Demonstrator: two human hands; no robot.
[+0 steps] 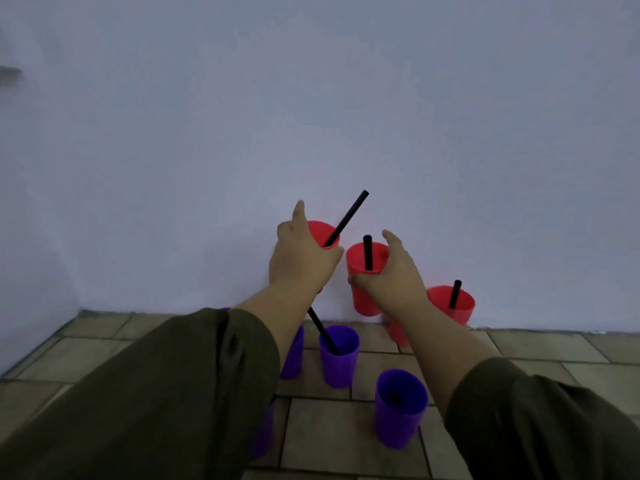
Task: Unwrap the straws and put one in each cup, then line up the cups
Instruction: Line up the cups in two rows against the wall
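Observation:
My left hand (301, 258) grips a red cup (323, 233) near the wall; a long black straw (346, 218) leans out of it to the upper right. My right hand (389, 275) grips a second red cup (363, 261) with a black straw (367, 252) standing in it. A third red cup (453, 304) with a black straw (454, 294) stands to the right. Nearer me are purple cups: one (338, 356) holds a slanted black straw (322, 329), another (400, 407) shows a dark straw end inside, and two more (293, 355) (263, 433) are partly hidden by my left arm.
A white wall (311, 116) rises right behind the red cups. The floor (346, 434) is tan tile with dark joints. Another red object (398, 334) shows under my right wrist, mostly hidden. My dark green sleeves cover the lower part of the view.

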